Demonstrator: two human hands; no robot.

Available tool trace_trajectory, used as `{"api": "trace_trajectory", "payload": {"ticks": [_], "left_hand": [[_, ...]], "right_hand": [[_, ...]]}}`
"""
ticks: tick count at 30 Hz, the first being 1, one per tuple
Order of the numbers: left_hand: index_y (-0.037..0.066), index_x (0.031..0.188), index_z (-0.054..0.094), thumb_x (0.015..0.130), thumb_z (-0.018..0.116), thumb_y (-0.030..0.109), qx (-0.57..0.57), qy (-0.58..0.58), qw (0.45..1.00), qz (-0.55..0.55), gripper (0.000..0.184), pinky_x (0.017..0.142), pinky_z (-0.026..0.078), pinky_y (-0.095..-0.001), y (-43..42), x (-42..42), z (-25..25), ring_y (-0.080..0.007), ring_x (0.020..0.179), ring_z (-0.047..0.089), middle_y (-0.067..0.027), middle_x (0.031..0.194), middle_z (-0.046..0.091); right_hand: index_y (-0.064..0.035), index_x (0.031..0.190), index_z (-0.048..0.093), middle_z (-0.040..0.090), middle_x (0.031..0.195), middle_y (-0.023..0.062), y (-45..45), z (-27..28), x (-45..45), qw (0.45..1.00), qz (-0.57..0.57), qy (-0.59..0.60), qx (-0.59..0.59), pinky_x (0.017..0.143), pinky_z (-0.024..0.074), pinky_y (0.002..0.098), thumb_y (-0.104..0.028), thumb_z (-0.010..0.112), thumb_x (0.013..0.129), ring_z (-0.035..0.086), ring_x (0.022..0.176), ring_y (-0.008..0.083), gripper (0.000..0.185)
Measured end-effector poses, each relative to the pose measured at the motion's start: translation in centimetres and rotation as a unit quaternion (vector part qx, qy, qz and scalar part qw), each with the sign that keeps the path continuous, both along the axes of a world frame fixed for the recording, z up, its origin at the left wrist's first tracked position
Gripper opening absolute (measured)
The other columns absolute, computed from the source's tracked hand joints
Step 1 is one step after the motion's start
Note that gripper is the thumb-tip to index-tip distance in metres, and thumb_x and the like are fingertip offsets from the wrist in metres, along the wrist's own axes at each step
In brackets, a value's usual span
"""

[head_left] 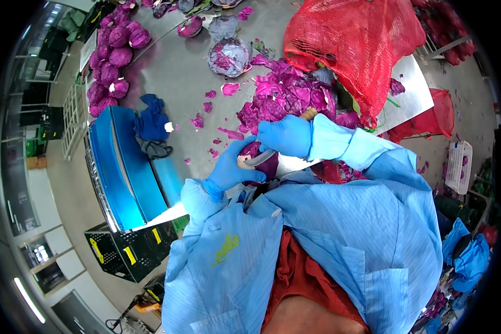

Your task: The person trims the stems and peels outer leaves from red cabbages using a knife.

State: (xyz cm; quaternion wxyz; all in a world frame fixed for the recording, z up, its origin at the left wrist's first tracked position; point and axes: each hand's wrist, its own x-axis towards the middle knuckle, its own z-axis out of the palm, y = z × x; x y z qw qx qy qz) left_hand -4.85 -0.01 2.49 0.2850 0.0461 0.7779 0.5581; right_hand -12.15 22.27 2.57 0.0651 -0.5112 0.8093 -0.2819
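Blue-gloved, my left hand (pixel 228 168) curls around the left side of a red cabbage (pixel 268 168) close to my body. My right hand (pixel 286 136), also gloved in blue, is closed on a knife; its wooden handle end (pixel 308 114) sticks out behind the fist. The curved knife blade (pixel 260 158) lies against the cabbage near its pale stem end. Part of the cabbage is hidden by my hands. Just beyond them is a heap of loose purple leaves (pixel 286 94) on the metal table (pixel 178 72).
A red mesh sack (pixel 353 44) with its mouth toward the leaves lies at the right. Whole cabbages, one a dull-skinned cabbage (pixel 229 57), sit farther back. Peeled cabbages (pixel 108 67) line the left edge. A blue metal box (pixel 125 164) and blue cloth (pixel 151 118) are nearby.
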Motion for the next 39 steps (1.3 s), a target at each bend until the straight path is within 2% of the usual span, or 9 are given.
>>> {"api": "trace_trajectory", "payload": {"ticks": [13, 18, 21, 27, 29, 31, 32, 34, 39], "left_hand": [[0.002, 0.139, 0.042, 0.056, 0.086, 0.013, 0.191, -0.038, 0.955, -0.223, 0.095, 0.111, 0.028, -0.0363, 0.6, -1.8, 0.7, -0.022, 0.13, 0.041, -0.0108, 0.142, 0.044], [0.003, 0.138, 0.043, 0.059, 0.083, 0.021, 0.283, -0.112, 0.952, -0.035, 0.089, 0.107, 0.036, -0.0361, -0.1, -0.6, -1.4, -0.0232, 0.124, 0.049, -0.012, 0.135, 0.05], [0.002, 0.136, 0.044, 0.069, 0.077, 0.027, 0.352, -0.167, 0.914, 0.115, 0.08, 0.105, 0.039, -0.037, -1.6, 0.6, -3.4, -0.0242, 0.121, 0.052, -0.0117, 0.132, 0.053], [0.0, 0.137, 0.039, 0.081, 0.066, 0.043, 0.381, -0.219, 0.84, 0.318, 0.076, 0.094, 0.049, -0.0445, -2.3, 1.2, -5.3, -0.0299, 0.118, 0.053, -0.0153, 0.133, 0.051], [0.0, 0.141, 0.033, 0.08, 0.066, 0.042, 0.382, -0.19, 0.881, 0.204, 0.081, 0.077, 0.055, -0.0447, -1.8, 0.4, -2.0, -0.0295, 0.114, 0.056, -0.0152, 0.135, 0.049], [0.001, 0.143, 0.03, 0.078, 0.068, 0.041, 0.371, -0.127, 0.914, 0.103, 0.086, 0.069, 0.057, -0.044, -1.6, 0.1, -0.4, -0.0292, 0.111, 0.057, -0.015, 0.135, 0.048], [0.002, 0.145, 0.027, 0.076, 0.069, 0.038, 0.362, -0.157, 0.914, 0.097, 0.089, 0.1, 0.044, -0.044, -2.4, -0.1, -0.5, -0.0282, 0.121, 0.051, -0.0141, 0.139, 0.044], [0.004, 0.147, 0.023, 0.075, 0.07, 0.034, 0.34, -0.06, 0.926, 0.154, 0.091, 0.103, 0.041, -0.0458, -1.7, -0.6, -1.9, -0.0288, 0.125, 0.047, -0.014, 0.142, 0.04], [0.009, 0.15, 0.016, 0.077, 0.071, 0.032, 0.476, -0.055, 0.853, 0.207, 0.094, 0.111, 0.031, -0.05, 0.8, -0.9, -3.1, -0.0304, 0.134, 0.038, -0.0142, 0.146, 0.034]], "right_hand": [[-0.0089, 0.103, 0.062, 0.06, 0.094, 0.0151, -0.8, -4.3, -6.4, 0.993, -0.096, 0.029, 0.067, 0.058, 0.0501, 0.0455, -0.018, 0.06, 0.085, 0.063, 0.072, 0.0369, 0.02], [-0.0068, 0.122, 0.06, 0.066, 0.094, 0.015, 0.0, -6.5, -4.8, 0.968, -0.206, -0.065, -0.127, 0.055, 0.0509, 0.0394, -0.032, 0.065, 0.086, 0.064, 0.064, 0.0287, 0.044], [-0.0091, 0.126, 0.058, 0.068, 0.089, 0.0086, 0.2, -1.2, -2.1, 0.822, -0.256, -0.499, -0.093, 0.046, 0.0466, 0.032, -0.037, 0.068, 0.084, 0.058, 0.053, 0.0158, 0.052], [-0.0141, 0.131, 0.056, 0.061, 0.068, 0.0024, -0.6, -2.3, 1.2, 0.713, -0.213, -0.632, -0.218, 0.038, 0.0361, 0.0236, -0.039, 0.064, 0.088, 0.047, 0.042, 0.0093, 0.05], [-0.0129, 0.13, 0.057, 0.057, 0.059, 0.002, -1.0, -5.3, 1.3, 0.649, -0.216, -0.665, -0.301, 0.037, 0.0352, 0.0238, -0.04, 0.062, 0.089, 0.047, 0.041, 0.0097, 0.049], [-0.0066, 0.101, 0.065, 0.049, 0.049, 0.0005, -1.2, -5.6, 1.2, 0.585, -0.24, -0.692, -0.349, 0.035, 0.033, 0.0248, -0.041, 0.06, 0.09, 0.046, 0.038, 0.0106, 0.037], [-0.0066, 0.092, 0.065, 0.049, 0.049, 0.0004, -0.8, -5.5, 1.1, 0.572, -0.242, -0.704, -0.345, 0.035, 0.0326, 0.025, -0.042, 0.06, 0.09, 0.046, 0.038, 0.0107, 0.035], [-0.0091, 0.065, 0.055, 0.049, 0.047, 0.0019, -1.1, -5.5, 0.9, 0.551, -0.263, -0.713, -0.345, 0.034, 0.0319, 0.0259, -0.044, 0.06, 0.089, 0.044, 0.036, 0.012, 0.043], [-0.0097, 0.06, 0.056, 0.05, 0.047, 0.0029, -2.1, -4.6, 0.9, 0.599, -0.331, -0.692, -0.229, 0.033, 0.0306, 0.0255, -0.048, 0.06, 0.089, 0.045, 0.036, 0.0126, 0.048]]}}
